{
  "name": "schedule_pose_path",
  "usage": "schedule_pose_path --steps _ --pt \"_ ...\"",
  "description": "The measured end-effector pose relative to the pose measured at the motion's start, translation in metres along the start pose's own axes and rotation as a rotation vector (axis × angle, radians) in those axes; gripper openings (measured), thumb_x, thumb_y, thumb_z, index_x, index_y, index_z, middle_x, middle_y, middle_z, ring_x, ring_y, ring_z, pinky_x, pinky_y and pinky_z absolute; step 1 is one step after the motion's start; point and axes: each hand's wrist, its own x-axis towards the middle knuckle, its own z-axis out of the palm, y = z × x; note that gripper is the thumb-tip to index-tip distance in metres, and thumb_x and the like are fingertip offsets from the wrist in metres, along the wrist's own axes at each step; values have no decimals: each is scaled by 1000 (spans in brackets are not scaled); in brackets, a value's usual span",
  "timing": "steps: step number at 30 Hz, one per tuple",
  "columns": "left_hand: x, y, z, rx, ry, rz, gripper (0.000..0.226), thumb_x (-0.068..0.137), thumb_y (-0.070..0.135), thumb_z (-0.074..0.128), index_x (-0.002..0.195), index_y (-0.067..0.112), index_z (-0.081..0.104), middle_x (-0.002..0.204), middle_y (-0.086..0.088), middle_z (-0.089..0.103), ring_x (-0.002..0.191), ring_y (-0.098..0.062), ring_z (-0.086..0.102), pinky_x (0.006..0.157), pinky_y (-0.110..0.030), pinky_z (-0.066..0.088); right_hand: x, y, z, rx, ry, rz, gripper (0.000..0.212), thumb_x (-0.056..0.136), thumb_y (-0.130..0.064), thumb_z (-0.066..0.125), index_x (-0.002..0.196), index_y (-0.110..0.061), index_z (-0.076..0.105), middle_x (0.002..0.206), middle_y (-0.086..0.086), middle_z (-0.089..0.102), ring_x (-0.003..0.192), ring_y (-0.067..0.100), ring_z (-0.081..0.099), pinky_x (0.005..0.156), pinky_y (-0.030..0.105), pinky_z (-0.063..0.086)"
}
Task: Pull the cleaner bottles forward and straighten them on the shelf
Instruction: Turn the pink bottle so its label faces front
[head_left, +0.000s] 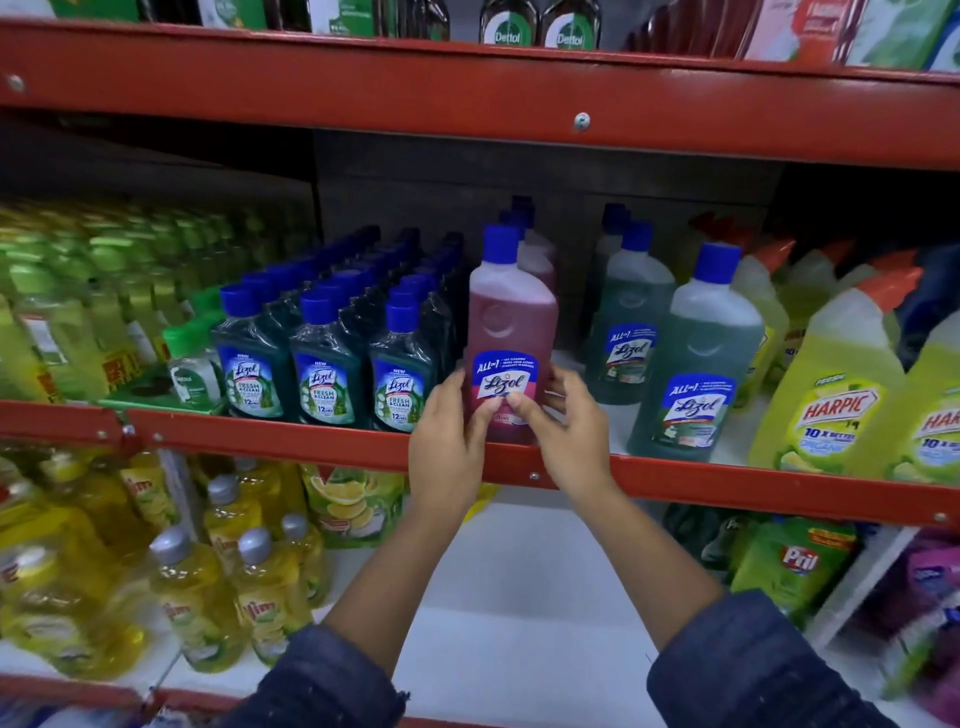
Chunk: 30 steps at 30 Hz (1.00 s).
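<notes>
A pink Lizol cleaner bottle (511, 312) with a blue cap stands upright at the front edge of the red middle shelf (260, 436). My left hand (449, 441) grips its lower left side, thumb on the label. My right hand (569, 431) grips its lower right side. More pink bottles (537, 254) stand in a row behind it. To the right, a green Lizol bottle (696, 358) stands at the front, slightly tilted, and another green Lizol bottle (626, 322) sits further back.
Small dark-green Lizol bottles (322, 364) fill the shelf left of the pink one. Yellow-green Harpic bottles (831, 395) stand at the right. The shelf below holds yellow dish-liquid bottles (208, 597) and a Pril pack (795, 561). Dettol bottles (537, 26) sit on the shelf above.
</notes>
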Motion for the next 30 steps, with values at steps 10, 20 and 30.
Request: schedule_pose_path --steps 10,20,30 --pt "1 9 9 18 -23 5 47 92 41 53 129 12 49 118 -7 61 102 -20 63 80 -43 55 -2 7 -1 -47 66 -22 48 86 -31 67 128 -14 52 122 8 64 110 18 61 94 38 53" --pt "-2 14 7 -38 -18 -28 44 93 40 54 130 17 50 120 -3 61 105 -13 61 85 -40 55 -4 6 -6 7 4 15 51 86 -39 65 129 -15 52 126 8 63 115 19 61 95 37 54" --pt "-24 84 48 -176 163 76 20 92 19 59 109 8 62 104 -4 61 93 -3 53 82 -14 44 -27 -3 -96 -11 469 -249 29 92 -24 62 119 -13 60 113 0 56 103 12 59 86 33 54"
